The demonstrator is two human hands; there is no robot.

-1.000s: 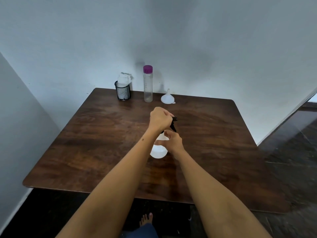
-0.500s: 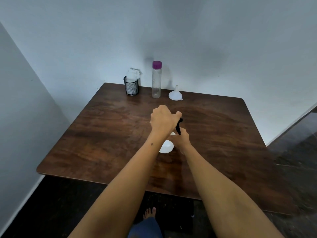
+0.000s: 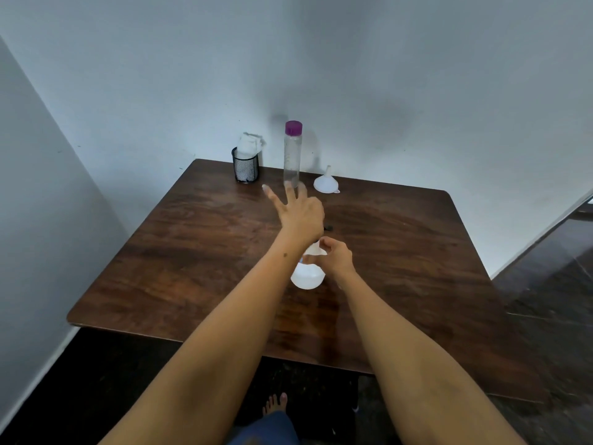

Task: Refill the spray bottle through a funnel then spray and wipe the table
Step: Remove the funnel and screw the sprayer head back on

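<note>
Spray bottle [image 3: 307,273] in right hand [image 3: 337,258], unlabelled

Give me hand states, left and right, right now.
Left hand: open, fingers spread, holding nothing, above the table.
Right hand: closed on the spray bottle neck.

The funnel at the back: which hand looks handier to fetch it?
Probably the left hand: it is open, fingers spread, reaching toward the back row near the funnel. The right hand is busy gripping the spray bottle at its neck.
</note>
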